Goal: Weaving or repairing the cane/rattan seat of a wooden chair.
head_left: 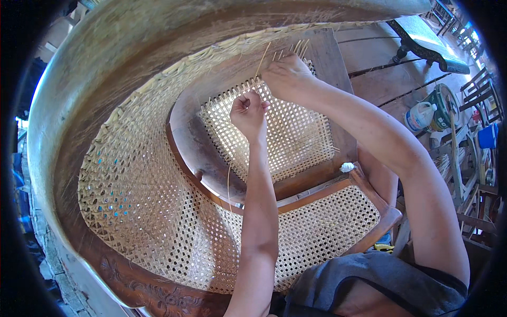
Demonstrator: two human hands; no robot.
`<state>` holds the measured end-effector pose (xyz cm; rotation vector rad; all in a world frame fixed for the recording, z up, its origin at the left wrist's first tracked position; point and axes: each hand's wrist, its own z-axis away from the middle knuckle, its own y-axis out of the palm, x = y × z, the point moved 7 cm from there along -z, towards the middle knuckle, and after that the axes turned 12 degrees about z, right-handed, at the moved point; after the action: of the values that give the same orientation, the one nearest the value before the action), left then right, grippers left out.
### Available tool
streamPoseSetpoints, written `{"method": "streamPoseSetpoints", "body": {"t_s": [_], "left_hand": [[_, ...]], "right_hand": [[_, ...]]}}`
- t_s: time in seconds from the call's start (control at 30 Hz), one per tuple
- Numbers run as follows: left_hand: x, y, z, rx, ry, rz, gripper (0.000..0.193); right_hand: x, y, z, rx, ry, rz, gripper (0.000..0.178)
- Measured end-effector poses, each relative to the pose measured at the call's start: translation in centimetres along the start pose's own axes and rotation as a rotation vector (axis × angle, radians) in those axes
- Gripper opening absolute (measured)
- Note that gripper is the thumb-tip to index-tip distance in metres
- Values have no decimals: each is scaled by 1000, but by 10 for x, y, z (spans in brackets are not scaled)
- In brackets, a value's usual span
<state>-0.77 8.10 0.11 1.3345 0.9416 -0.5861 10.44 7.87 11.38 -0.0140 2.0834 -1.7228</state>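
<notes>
A wooden seat frame [193, 113] holds a woven cane panel [296, 134], with short cane ends or pegs [302, 48] sticking up along its far edge. Over that panel my left hand [248, 113] is closed, fingers curled in; whatever they may pinch is too small to make out. My right hand [288, 76] bends down at the panel's far edge, next to the upright ends. Its fingers look closed, but their tips are hidden. A loose cane strand [262, 59] rises between the hands, and another thin strand [229, 179] hangs left of my left forearm.
A curved wooden chair back [58, 153] with woven cane [132, 174] wraps around the left and far side. Nearer me lies a cane-filled frame [338, 211] with a white lump [347, 167] at its corner. A plastic jug [420, 116] and blue container [488, 136] stand right.
</notes>
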Motion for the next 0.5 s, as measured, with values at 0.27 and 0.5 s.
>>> {"method": "streamPoseSetpoints", "body": {"t_s": [0.27, 0.5], "left_hand": [[6, 1, -4, 21, 125, 56, 15], [-2, 6, -7, 133, 162, -235, 16]], "right_hand": [[9, 2, -8, 28, -20, -14, 15], [-4, 6, -8, 53, 61, -110, 15]]}}
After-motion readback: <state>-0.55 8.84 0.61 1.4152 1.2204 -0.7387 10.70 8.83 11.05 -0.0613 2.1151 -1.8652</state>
